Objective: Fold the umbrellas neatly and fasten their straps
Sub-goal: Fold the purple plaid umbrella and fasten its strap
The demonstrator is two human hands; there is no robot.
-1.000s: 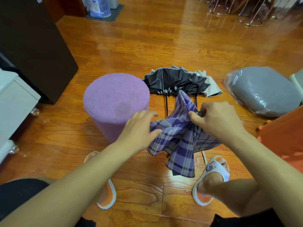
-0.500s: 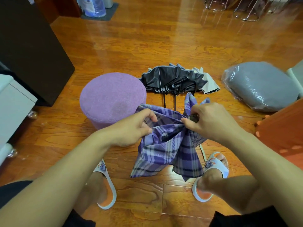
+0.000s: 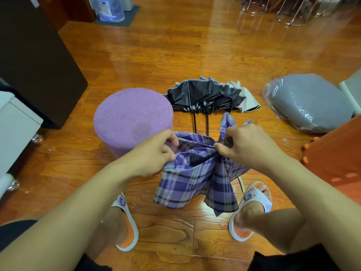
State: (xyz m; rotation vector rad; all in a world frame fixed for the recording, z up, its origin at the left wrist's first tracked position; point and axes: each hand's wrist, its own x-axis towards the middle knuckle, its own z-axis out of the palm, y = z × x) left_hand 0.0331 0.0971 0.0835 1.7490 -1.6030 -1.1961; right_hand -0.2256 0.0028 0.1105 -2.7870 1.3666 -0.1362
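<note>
1. Plaid umbrella (image 3: 197, 173) hangs at frame centre, held above the floor.
2. Left hand (image 3: 154, 153) pinches its canopy edge.
3. Right hand (image 3: 248, 145) grips the gathered fabric.
4. Black umbrellas (image 3: 205, 94) lie beyond, upper centre.

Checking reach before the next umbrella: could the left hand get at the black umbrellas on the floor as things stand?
Probably not yet: the left hand grips the plaid umbrella, which hangs between it and the black umbrellas. Floor around them looks open.

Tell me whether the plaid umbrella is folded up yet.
Not yet: the plaid umbrella hangs in loose panels, pinched by the left hand and right hand.
</note>
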